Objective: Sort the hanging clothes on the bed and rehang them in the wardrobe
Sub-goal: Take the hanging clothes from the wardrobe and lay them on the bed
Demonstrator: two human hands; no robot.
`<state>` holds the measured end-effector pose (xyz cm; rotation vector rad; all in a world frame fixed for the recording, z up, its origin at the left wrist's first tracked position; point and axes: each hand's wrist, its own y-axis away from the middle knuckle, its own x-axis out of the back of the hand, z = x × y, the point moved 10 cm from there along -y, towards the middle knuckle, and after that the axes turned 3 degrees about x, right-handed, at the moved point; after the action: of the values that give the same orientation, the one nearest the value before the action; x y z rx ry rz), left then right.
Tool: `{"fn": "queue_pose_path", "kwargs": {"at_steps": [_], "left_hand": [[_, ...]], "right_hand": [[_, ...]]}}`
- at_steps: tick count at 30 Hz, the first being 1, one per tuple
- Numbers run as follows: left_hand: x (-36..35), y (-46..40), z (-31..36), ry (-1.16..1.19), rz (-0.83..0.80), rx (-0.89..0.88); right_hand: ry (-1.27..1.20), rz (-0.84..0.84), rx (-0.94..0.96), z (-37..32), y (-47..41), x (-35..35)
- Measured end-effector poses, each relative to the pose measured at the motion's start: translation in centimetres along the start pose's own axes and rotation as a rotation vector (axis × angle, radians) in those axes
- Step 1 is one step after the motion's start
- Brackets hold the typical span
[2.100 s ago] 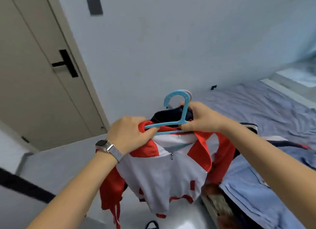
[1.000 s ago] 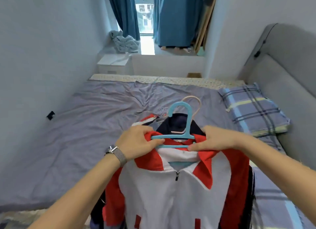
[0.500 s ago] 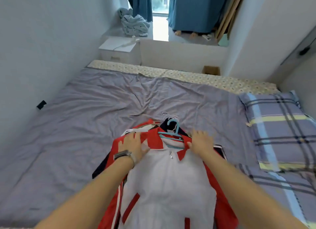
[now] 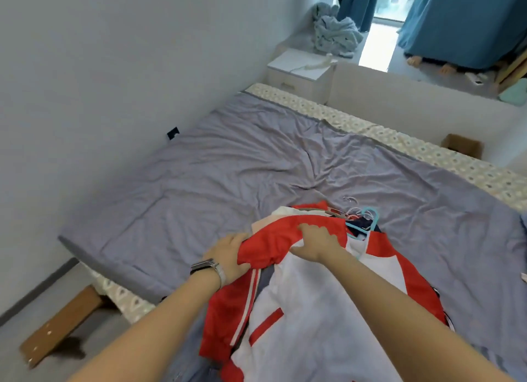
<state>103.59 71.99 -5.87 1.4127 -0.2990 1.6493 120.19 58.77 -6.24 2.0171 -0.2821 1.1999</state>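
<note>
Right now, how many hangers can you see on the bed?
2 for sure: a blue hanger in the red and white jacket, and a thin pale hanger hook just beyond it. The pile of clothes may hide more.

Both bare forearms reach up from the bottom of the frame to its centre. The left hand [image 4: 228, 254], its wrist strapped, and the right hand [image 4: 315, 240] both have curled fingers [image 4: 306, 229] gripping cloth.

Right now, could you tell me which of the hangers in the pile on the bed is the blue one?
The blue hanger sits in the red and white jacket; its hook is thick plastic, while the hooks beside it are thin, pale wire.
</note>
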Motion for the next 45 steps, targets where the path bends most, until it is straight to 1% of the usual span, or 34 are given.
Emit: {"fn": "queue_pose_path", "kwargs": {"at_steps": [3, 5, 8, 10, 13, 16, 19, 22, 26, 29, 31, 36, 38, 40, 41, 42, 45], "left_hand": [[4.4, 6.4, -6.8, 0.021, 0.073, 0.085], [7.3, 13.0, -12.5, 0.000, 0.136, 0.162], [11.3, 25.8, -22.1, -0.029, 0.231, 0.333], [12.7, 35.8, -28.5, 0.028, 0.301, 0.471], [10.9, 53.2, -35.9, 0.245, 0.392, 0.687], [5.8, 70.8, -39.6, 0.372, 0.476, 0.893], [0.6, 86.8, -41.4, 0.402, 0.542, 1.146], [-4.1, 100.4, -41.9, 0.471, 0.627, 1.394], [-10.7, 112.6, -41.3, 0.631, 0.733, 1.619], [-14.1, 118.6, -41.6, 0.727, 0.808, 1.705], [-15.1, 122.0, -43.0, 0.773, 0.873, 1.743], [-14.1, 129.3, -49.8, 0.763, 0.987, 1.806], [-13.6, 131.9, -53.0, 0.773, 1.002, 1.831], [-13.1, 134.4, -55.6, 0.777, 1.012, 1.873], [-13.0, 135.7, -56.6, 0.781, 1.023, 1.890], [-13.0, 137.0, -57.4, 0.785, 1.041, 1.905], [-14.0, 140.8, -58.3, 0.793, 1.111, 1.956]], "right_hand": [[0.107, -0.073, 0.216, -12.3, 2.5, -0.4], [0.163, -0.093, 0.384, -21.2, 5.7, -2.0], [0.245, -0.151, 0.609, -34.4, 12.5, -6.0], [0.286, -0.164, 0.751, -43.0, 18.4, -9.0], [0.337, -0.176, 0.969, -54.9, 29.7, -15.1], [0.400, -0.283, 1.210, -63.9, 42.5, -24.4], [0.512, -0.445, 1.400, -69.5, 54.9, -34.8], [0.589, -0.535, 1.556, -73.5, 65.9, -42.5], [0.643, -0.620, 1.726, -77.0, 77.1, -49.8], [0.696, -0.681, 1.808, -79.4, 83.2, -54.6], [0.685, -0.713, 1.849, -81.8, 86.8, -57.2], [0.643, -0.763, 1.907, -89.3, 93.4, -63.5], [0.667, -0.770, 1.957, -92.6, 95.4, -66.1], [0.706, -0.815, 1.952, -95.8, 97.4, -68.3], [0.688, -0.841, 1.936, -97.6, 98.8, -69.1], [0.618, -0.844, 1.929, -99.8, 100.4, -69.5], [0.239, -0.704, 1.884, -107.2, 105.7, -69.0]]}}
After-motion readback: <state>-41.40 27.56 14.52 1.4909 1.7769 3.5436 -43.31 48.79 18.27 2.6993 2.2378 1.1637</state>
